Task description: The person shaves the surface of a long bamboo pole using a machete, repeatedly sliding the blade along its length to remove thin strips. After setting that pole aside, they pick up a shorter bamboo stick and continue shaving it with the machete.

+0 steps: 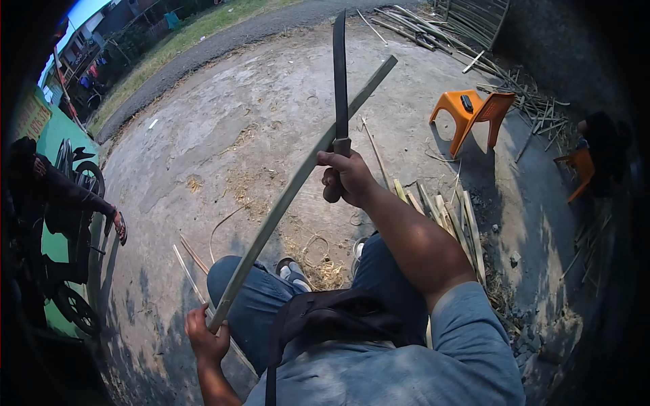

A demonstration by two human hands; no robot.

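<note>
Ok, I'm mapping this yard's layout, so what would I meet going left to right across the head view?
Motorcycle with a person by it → left hand closed on the lower end of the bamboo strip → right hand gripping the blade → orange chair → seated person at the far right edge.

Harsh daylight here, the concrete yard (pixel 271 101) is nearly washed out mid-frame and the orange plastic chair (pixel 474 108) throws a crisp shadow below itself. Heavy fisheye bend, black vignetting eating both side edges.
</note>
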